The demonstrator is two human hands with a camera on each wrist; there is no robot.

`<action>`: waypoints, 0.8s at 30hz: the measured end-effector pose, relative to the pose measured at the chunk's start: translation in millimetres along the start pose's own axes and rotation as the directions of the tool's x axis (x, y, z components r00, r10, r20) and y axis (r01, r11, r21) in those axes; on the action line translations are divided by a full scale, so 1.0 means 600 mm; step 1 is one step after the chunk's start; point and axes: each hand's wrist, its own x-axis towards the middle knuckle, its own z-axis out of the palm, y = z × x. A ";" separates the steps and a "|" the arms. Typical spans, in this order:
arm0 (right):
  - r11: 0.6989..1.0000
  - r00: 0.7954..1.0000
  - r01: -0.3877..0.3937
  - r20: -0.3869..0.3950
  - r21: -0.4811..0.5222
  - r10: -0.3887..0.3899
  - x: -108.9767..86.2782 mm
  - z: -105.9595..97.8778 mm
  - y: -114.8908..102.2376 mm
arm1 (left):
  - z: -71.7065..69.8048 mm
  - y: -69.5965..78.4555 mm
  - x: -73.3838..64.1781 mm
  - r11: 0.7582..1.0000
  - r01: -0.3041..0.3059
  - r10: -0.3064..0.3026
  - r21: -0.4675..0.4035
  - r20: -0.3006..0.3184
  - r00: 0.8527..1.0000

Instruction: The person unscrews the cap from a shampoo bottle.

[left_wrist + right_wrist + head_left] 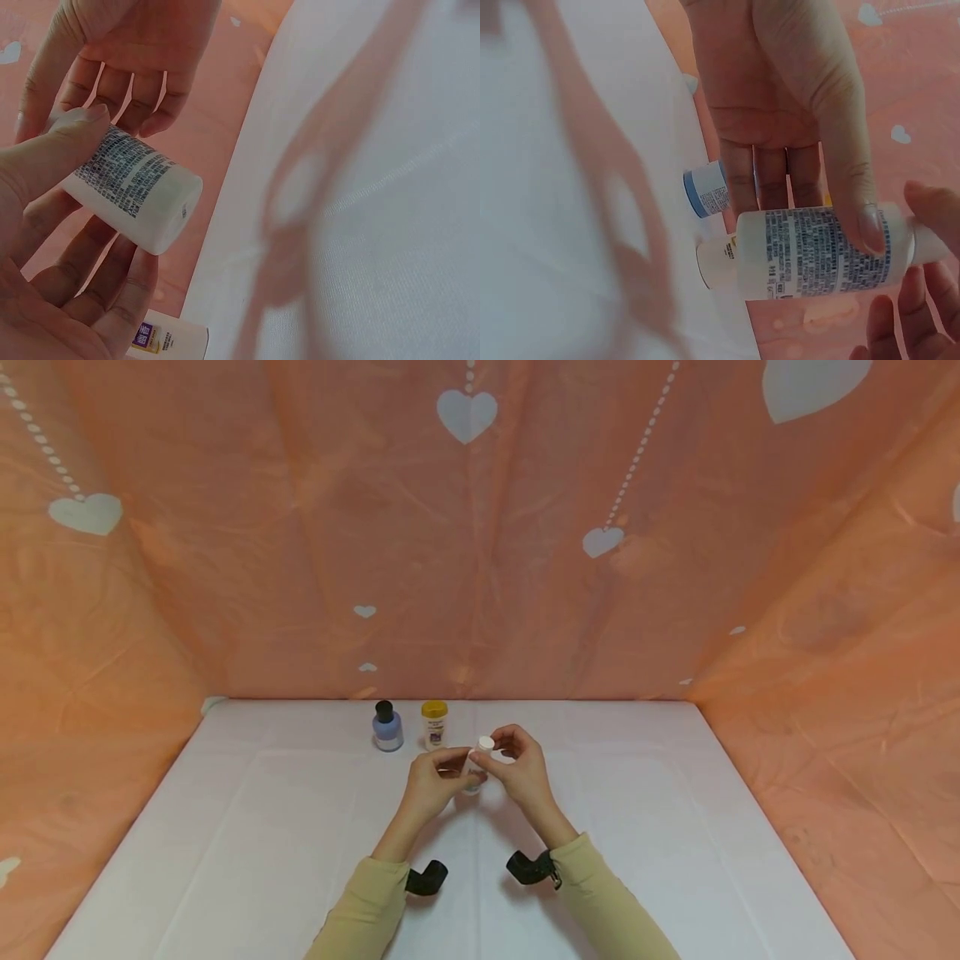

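holding 1 white bottle (139, 184), left grip (429, 787) clasping it, right grip (527, 770) pinching its cap (486, 743)

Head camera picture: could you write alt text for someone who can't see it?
A person's left hand and right hand hold a small white bottle over a white table. Farther back stand a black-capped blue bottle and a yellow-lidded container, before a heart-patterned orange backdrop.
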 end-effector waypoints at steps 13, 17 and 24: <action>0.999 0.987 0.038 0.159 -0.020 -0.034 0.003 -0.013 0.000 | -0.005 -0.004 0.001 1.000 0.016 -0.015 -0.025 0.017 1.000; 0.998 0.982 0.046 0.187 -0.031 -0.039 0.001 -0.015 -0.002 | -0.005 -0.005 -0.002 0.999 0.033 -0.032 -0.026 0.014 0.999; 0.999 0.993 0.051 0.111 -0.014 -0.049 0.001 -0.008 -0.003 | -0.003 -0.002 -0.005 0.999 0.018 -0.017 -0.038 0.005 1.000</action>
